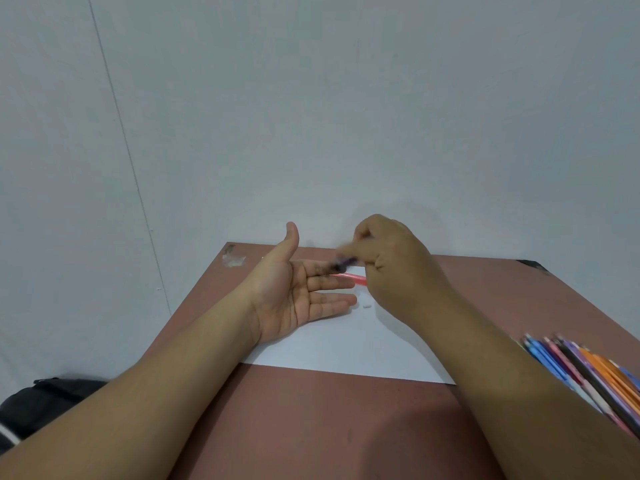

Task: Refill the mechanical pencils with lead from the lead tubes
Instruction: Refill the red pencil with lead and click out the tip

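Observation:
My left hand [304, 292] lies palm up over the white paper sheet [346, 348], fingers straight and thumb raised, with dark smudges on the fingers. My right hand [391, 268] hovers just right of it and grips a small dark lead tube [343, 263], blurred, its end tilted down over my left fingers. A pink mechanical pencil [353, 277] lies on the paper behind my left fingertips, partly hidden by both hands. A tiny white piece [366, 306], perhaps an eraser or cap, rests on the paper near my right hand.
Several coloured mechanical pencils [588, 372] lie in a bunch at the right edge of the brown table [311, 427]. A black bag [45, 400] sits low on the left beside the table. A grey wall rises right behind the table's far edge.

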A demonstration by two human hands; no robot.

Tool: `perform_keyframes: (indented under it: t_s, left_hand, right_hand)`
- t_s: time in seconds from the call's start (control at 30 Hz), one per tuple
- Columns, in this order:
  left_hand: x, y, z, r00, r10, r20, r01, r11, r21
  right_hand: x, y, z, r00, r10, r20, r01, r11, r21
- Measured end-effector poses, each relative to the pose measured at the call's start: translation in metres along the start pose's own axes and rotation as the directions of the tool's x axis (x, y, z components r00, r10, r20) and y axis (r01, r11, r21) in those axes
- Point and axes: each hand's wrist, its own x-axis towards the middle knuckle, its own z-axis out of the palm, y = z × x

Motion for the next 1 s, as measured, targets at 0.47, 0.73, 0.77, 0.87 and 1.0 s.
perform_keyframes:
  t_s: [0.47,0.73,0.77,0.87,1.0]
  left_hand:
    - [0.000,-0.001,0.002,1.000,-0.003,0.006,0.003,1.000,0.003]
    - [0.001,-0.001,0.000,0.999,-0.009,-0.031,0.008,1.000,-0.022]
    - [0.001,-0.001,-0.001,0.999,-0.008,-0.034,0.007,0.999,-0.035]
    - [0.001,-0.001,-0.002,0.999,-0.007,-0.042,0.005,0.999,-0.049]
    - [0.001,-0.002,0.001,0.999,-0.011,-0.041,0.009,0.999,-0.040]
  right_hand:
    - [0.004,-0.001,-0.003,0.998,-0.050,0.028,0.051,0.998,-0.036]
    - [0.015,-0.014,-0.013,0.988,0.004,0.152,0.007,0.997,-0.072]
    - [0.017,-0.014,-0.013,0.985,0.004,0.175,0.011,0.997,-0.083]
    - [0.020,-0.017,-0.017,0.974,0.024,0.227,0.006,0.992,-0.128]
    - [0.019,-0.019,-0.021,0.979,0.044,0.201,-0.018,0.992,-0.127]
